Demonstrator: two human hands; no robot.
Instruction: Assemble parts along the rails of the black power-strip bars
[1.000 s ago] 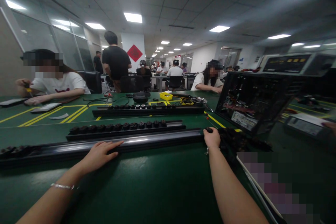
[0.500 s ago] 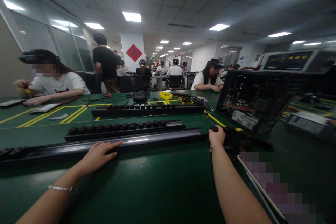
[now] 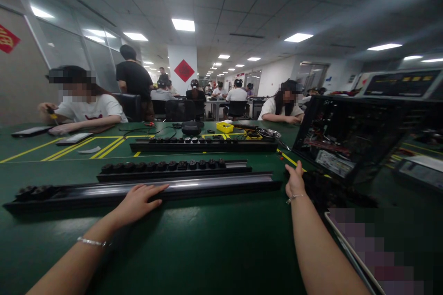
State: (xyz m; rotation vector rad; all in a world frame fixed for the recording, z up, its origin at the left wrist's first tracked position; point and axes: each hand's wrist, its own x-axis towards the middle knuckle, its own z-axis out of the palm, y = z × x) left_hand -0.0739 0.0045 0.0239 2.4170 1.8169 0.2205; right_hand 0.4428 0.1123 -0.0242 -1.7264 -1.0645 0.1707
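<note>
My left hand [image 3: 140, 202] lies flat, fingers stretched out, on the nearest long black channel [image 3: 221, 183], whose inside is shiny. A few black round parts [image 3: 34, 191] sit in the channel's left end. Just past the right end of this channel, my right hand [image 3: 295, 184] is at the edge of a dark heap of black parts [image 3: 321, 186]. Its fingers point away from me and look apart; their far side is partly hidden, and nothing shows in them. Behind the near channel is a shorter black channel [image 3: 173, 173] with a row of black knob-like parts [image 3: 162, 166].
A third filled channel [image 3: 207, 146] lies farther back, near a yellow box [image 3: 224, 126] and a metal dish [image 3: 270, 133]. An opened computer case [image 3: 346, 143] stands at right. A pale-edged flat object [image 3: 349, 251] lies near my right forearm. A co-worker [image 3: 86, 101] works at left.
The view has swung slightly left, so things appear shifted right. My right hand's fingers have loosened and spread from a more closed shape. My left hand stays on the channel.
</note>
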